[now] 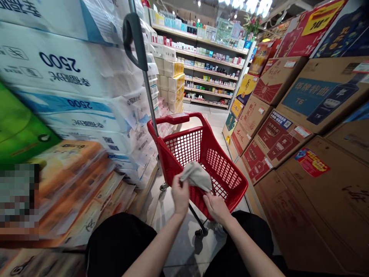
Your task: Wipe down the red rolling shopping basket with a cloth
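Observation:
A pale grey cloth point(197, 175) is bunched over the near rim of a red plastic shopping basket cart point(165, 163). My left hand point(180, 194) pinches the cloth's left end between thumb and fingers. At the cloth's lower right, my right hand point(216, 206) has its fingers closed by the basket's near edge, gripping the cloth there. Lattice walls and floor of the basket show behind the cloth. A grey pole with a dark loop handle point(135, 42) rises from the cart's left side.
Wrapped white paper packs point(66, 73) are stacked high on the left, with orange packs point(83, 165) lower down. Cardboard bottle cartons point(317, 96) form a wall on the right. Shelves of small boxed goods point(213, 57) stand beyond the cart. A caster point(201, 232) rests on the tiled floor.

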Available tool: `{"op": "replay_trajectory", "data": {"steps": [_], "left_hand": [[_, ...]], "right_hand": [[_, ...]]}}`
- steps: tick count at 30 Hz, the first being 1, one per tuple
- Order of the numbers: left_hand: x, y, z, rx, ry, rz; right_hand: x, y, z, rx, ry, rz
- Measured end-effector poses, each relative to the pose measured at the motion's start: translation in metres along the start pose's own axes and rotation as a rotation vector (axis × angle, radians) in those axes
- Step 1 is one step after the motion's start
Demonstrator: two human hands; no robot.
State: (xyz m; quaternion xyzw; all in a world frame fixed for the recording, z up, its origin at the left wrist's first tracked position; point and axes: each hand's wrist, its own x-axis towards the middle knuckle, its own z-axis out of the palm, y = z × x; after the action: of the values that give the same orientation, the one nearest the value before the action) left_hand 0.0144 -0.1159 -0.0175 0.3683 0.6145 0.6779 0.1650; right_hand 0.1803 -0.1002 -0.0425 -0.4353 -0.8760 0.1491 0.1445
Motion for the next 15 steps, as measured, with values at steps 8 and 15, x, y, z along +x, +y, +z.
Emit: {"op": "replay_trajectory", "data": {"steps": [8, 15], "left_hand": [[0.053, -0.019, -0.033, 0.338, 0.063, 0.193], [0.009, -0.041, 0.021, 0.333, 0.04, -0.033]], "right_hand": [[0.002, 0.01, -0.006, 0.0, -0.018, -0.049], [0.006, 0.019, -0.007, -0.049, -0.018, -0.055]]}}
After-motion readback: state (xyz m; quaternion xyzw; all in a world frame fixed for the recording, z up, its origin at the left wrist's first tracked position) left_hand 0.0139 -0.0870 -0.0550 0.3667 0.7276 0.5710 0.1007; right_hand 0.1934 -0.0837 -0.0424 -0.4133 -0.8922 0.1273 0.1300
